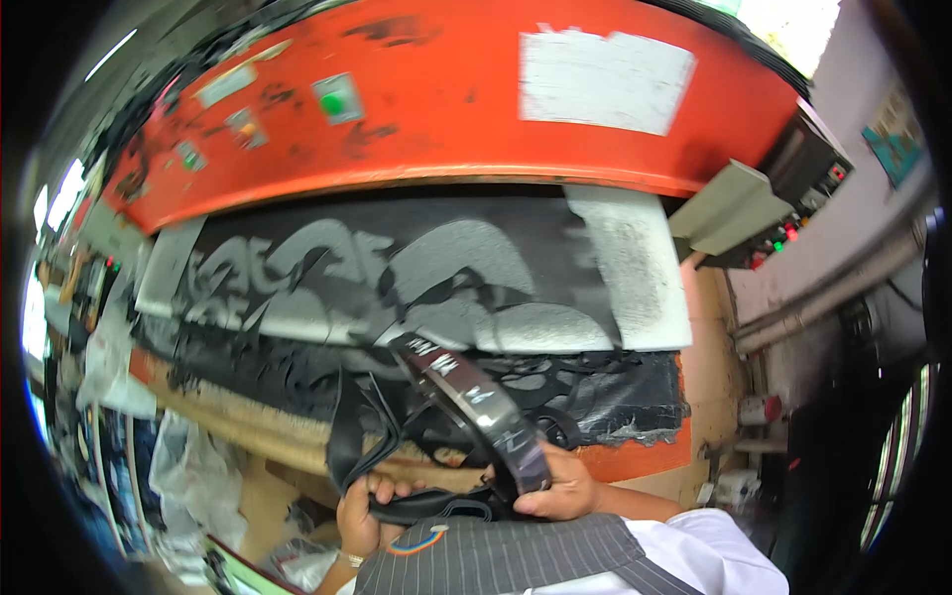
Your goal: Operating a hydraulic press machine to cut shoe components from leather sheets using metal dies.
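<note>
My right hand (561,482) grips the lower end of a curved metal cutting die (474,397), a dark shiny band with pale scrawled marks. The die tilts up and away to the left, its far tip over the edge of the white cutting board (640,263). In my left hand (369,504), fingers curled, are folded black sheet-material pieces (362,436), close to my apron. On the board lies a black sheet (535,223) with curved cut-outs, the pale board showing through them. Where the pieces end behind the die is hard to tell.
An orange press beam (436,109) with a green button (334,103) spans the far side. Black scraps (278,372) heap along the near table edge. A control box with lit lamps (783,236) stands at right; clear plastic bags (198,481) hang at left.
</note>
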The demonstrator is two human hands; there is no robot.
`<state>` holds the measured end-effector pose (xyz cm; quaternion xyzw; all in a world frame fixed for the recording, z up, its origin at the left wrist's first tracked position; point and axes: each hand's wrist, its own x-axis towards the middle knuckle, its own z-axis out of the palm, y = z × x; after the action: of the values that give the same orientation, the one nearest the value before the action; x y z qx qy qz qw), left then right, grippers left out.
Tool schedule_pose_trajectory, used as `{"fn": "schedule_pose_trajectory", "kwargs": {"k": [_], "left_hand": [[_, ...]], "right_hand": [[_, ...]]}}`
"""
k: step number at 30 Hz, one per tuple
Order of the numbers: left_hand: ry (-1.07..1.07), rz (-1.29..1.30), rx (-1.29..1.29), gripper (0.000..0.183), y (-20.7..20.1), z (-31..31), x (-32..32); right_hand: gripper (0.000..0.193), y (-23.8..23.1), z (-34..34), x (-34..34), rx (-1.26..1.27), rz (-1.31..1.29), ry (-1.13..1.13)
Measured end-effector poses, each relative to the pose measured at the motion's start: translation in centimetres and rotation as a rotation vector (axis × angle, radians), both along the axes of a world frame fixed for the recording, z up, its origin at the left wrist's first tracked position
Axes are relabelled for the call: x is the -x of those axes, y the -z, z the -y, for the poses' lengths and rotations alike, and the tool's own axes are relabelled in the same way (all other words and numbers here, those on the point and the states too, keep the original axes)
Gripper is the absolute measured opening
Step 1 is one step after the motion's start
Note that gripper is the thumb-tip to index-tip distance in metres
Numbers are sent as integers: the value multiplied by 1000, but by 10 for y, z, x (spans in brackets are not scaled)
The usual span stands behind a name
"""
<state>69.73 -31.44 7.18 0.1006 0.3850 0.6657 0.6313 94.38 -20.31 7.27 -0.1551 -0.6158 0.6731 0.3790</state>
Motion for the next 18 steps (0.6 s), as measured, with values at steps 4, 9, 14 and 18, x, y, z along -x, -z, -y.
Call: {"fn": "schedule_pose_trajectory", "kwargs": {"k": [4,9,14,18], "left_hand": [[37,37,-65,29,9,23,-10],[122,199,-146,23,23,45,-3],[424,212,-292,40,35,60,37],[111,174,-258,41,34,118,36]], "right_hand": [[49,-2,45,-16,401,-72,61],[43,-20,60,-12,298,-64,51],[27,-24,57,23,-35,248,-273],[29,-13,101,55,290,194,-176]]}}
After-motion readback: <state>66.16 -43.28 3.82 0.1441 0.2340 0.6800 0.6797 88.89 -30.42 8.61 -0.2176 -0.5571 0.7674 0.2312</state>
